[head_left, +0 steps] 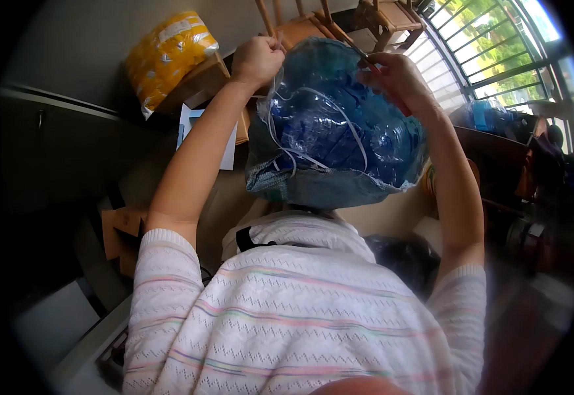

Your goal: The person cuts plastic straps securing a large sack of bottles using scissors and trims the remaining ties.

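Far left: dark cabinet [56,158] along the wall. Past it, a yellow wrapped bundle [168,56] sits on a cardboard box [201,82], with a white sheet of paper [227,148] lying just below the box. Lower left, a brown cardboard piece [119,234] on the floor.

Left hand [256,60] is raised, arm stretched up from a white knit sleeve [162,263] with pastel stripes. Its fingers are curled and pressed together, pinching the top left edge of a clear plastic bag [336,131]. Hard to tell exactly which fingers do the pinching.

The bag hangs in the air between both hands, in front of the chest, at picture centre. It is full of blue face masks [326,128], with white ear loops [280,135] showing through the plastic. Bottom of the bag sags just above the sweater.

Right hand [399,76] grips the top right edge of the bag, fingers closed on the plastic; something reddish shows under the palm, cannot tell what.

Behind the bag: wooden chairs [339,20]. Right side: window with metal bars [497,46], greenery outside, and a dark wooden shelf [491,148] with bluish items below it. A black bag [405,257] sits low near the right elbow.
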Demonstrator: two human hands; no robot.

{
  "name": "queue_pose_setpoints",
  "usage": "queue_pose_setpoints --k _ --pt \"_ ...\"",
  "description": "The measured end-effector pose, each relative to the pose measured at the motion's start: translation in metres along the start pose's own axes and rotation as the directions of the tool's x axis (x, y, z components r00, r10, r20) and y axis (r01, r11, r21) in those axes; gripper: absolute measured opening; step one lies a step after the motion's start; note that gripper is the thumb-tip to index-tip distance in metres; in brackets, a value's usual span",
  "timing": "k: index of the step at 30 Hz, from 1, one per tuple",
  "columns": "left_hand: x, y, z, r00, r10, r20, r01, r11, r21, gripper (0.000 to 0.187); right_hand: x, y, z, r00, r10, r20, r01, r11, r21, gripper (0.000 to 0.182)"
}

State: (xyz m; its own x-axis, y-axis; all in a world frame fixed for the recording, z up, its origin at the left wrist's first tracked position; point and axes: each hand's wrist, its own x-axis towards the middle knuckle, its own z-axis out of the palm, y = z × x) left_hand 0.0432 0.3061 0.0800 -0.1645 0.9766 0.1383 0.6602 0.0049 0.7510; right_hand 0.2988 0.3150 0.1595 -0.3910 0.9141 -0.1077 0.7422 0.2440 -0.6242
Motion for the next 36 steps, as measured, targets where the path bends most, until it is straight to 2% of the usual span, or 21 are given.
queue_pose_setpoints --k 2,3,5,7,8,11,12,13,15,16,19,22,25,28,31,34,36 --pt "0.01 0.0 0.012 0.999 0.018 -0.041 -0.015 0.997 0.074 0.019 0.004 0.004 0.012 0.987 0.08 0.142 -0.071 0.995 -0.066 0.041" --pt "0.014 0.002 0.016 0.998 0.026 -0.06 -0.019 0.994 0.112 0.02 0.008 0.01 0.023 0.988 0.047 0.147 -0.037 0.997 -0.066 0.041" --pt "0.017 0.004 0.024 0.998 0.055 -0.024 -0.049 0.978 0.202 0.025 0.015 0.018 0.037 0.989 -0.073 0.129 0.098 0.973 -0.207 0.036" --pt "0.019 0.012 0.022 0.994 0.092 0.052 -0.103 0.95 0.295 0.03 0.023 0.016 0.045 0.987 -0.061 0.15 0.099 0.961 -0.258 0.031" --pt "0.025 0.011 0.023 0.992 0.057 0.112 -0.09 0.943 0.321 0.038 0.027 0.016 0.048 0.985 -0.057 0.161 0.101 0.954 -0.283 0.028" --pt "0.05 -0.008 0.039 0.989 -0.037 0.143 -0.013 0.943 0.333 0.042 0.042 0.031 0.063 0.992 -0.067 0.108 0.098 0.945 -0.312 0.027" --pt "0.052 -0.008 0.037 0.99 -0.042 0.138 0.0 0.958 0.287 0.037 0.044 0.031 0.064 0.991 -0.087 0.099 0.116 0.934 -0.338 0.028" --pt "0.06 -0.021 0.04 0.975 -0.071 0.211 0.045 0.991 0.128 0.034 0.045 0.031 0.066 0.991 -0.094 0.092 0.12 0.932 -0.342 0.029" --pt "0.074 -0.042 0.041 0.931 -0.092 0.354 0.166 0.969 -0.183 0.028 0.047 0.029 0.068 0.991 -0.113 0.072 0.131 0.927 -0.352 0.029" --pt "0.077 -0.045 0.042 0.901 -0.107 0.42 0.229 0.94 -0.252 0.018 0.049 0.03 0.069 0.99 -0.123 0.069 0.139 0.931 -0.338 0.029" --pt "0.088 -0.057 0.05 0.931 0.069 0.359 -0.103 0.992 0.075 0.013 0.051 0.033 0.071 0.988 -0.146 0.056 0.157 0.937 -0.313 0.028" --pt "0.089 -0.069 0.058 0.936 0.114 0.332 -0.048 0.979 -0.198 0.011 0.05 0.032 0.07 0.989 -0.137 0.054 0.147 0.939 -0.312 0.027" --pt "0.089 -0.068 0.056 0.925 0.173 0.339 -0.055 0.942 -0.331 0.012 0.047 0.03 0.069 0.993 -0.113 0.044 0.121 0.946 -0.302 0.027" --pt "0.075 -0.042 0.039 0.958 0.028 0.286 0.011 0.991 -0.131 0.015 0.047 0.032 0.068 0.991 -0.128 0.027 0.13 0.951 -0.281 0.028" --pt "0.069 -0.032 0.036 0.966 -0.09 0.244 0.123 0.985 -0.122 0.019 0.046 0.032 0.066 0.99 -0.138 0.032 0.142 0.955 -0.26 0.03" --pt "0.063 -0.022 0.033 0.97 -0.14 0.2 0.15 0.988 -0.036 0.02 0.048 0.031 0.067 0.99 -0.14 0.026 0.142 0.962 -0.233 0.03" --pt "0.062 -0.022 0.034 0.972 -0.119 0.204 0.134 0.989 -0.058 0.021 0.055 0.035 0.07 0.984 -0.177 0.015 0.175 0.955 -0.238 0.029"
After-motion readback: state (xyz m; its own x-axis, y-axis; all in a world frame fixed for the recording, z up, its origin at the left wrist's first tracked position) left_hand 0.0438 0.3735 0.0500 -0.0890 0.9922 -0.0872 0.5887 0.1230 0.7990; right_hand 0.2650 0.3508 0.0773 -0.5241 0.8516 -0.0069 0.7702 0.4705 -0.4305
